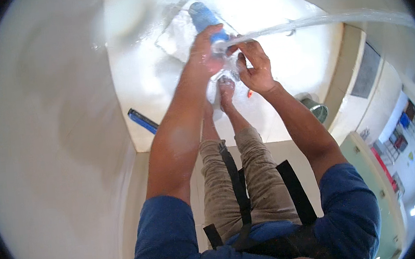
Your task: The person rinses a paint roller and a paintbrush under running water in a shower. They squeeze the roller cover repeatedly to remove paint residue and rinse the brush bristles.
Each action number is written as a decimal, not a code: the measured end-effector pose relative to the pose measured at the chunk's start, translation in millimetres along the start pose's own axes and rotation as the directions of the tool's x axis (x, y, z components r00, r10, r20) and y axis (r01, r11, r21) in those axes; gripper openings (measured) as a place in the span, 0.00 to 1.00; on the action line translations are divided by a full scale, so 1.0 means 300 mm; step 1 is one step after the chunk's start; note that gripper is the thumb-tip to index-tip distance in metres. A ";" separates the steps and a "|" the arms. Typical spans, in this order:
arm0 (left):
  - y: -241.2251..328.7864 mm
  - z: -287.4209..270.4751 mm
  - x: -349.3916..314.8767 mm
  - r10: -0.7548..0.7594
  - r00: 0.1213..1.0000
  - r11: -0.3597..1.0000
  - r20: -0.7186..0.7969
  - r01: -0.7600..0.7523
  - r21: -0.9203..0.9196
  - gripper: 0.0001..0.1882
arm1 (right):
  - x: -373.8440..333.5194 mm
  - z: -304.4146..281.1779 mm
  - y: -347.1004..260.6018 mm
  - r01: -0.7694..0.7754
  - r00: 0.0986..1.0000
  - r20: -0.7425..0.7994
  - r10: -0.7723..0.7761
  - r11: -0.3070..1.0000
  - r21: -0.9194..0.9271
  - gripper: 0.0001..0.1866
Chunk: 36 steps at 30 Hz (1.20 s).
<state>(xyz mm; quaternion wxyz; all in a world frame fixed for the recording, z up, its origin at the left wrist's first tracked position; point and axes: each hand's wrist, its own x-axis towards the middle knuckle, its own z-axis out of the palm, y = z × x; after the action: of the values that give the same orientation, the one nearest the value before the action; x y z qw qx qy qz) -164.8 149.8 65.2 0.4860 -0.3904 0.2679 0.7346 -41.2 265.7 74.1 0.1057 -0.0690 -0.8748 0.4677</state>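
Observation:
My left hand (206,48) is closed round a blue cylinder (202,15), tilted with its far end pointing up and left. A water stream (306,22) comes in from the right and breaks over the cylinder's near end, blurring it. Just right of that end is my right hand (256,66), its fingers bent and the thumb apart from them, with fingertips in the spray. Whether they touch the cylinder is hard to see. Under the cylinder lies a pale, square, wet sheet or panel (177,36).
My bare feet (226,91) stand on the wet white floor (280,54). A blue and black bar (142,121) lies by the left wall (53,118). Toward the right are a green bucket (317,110) and a low ledge (343,68). A small orange piece (250,93) sits near my feet.

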 end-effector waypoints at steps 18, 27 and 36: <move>0.034 -0.156 -0.166 -0.049 0.986 0.097 -0.161 0.165 0.981 0.09 | 0.141 0.160 0.018 0.281 0.680 0.733 -0.038 0.936 -0.213 0.20; 0.078 -0.166 -0.213 0.095 0.995 0.212 -0.023 0.002 0.977 0.15 | 0.171 0.164 0.046 0.488 0.834 0.389 -0.391 0.852 -0.188 0.20; 0.052 -0.155 -0.298 -0.012 0.999 0.136 -0.052 0.053 0.989 0.18 | 0.194 0.148 0.014 0.343 0.698 0.706 -0.120 0.921 -0.184 0.10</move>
<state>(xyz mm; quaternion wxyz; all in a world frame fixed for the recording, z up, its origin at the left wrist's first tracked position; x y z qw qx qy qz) -144.7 62.9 114.4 0.6342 0.0078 0.6836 0.3611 -108.4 245.2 53.5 -0.1758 0.2042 -0.9139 0.3035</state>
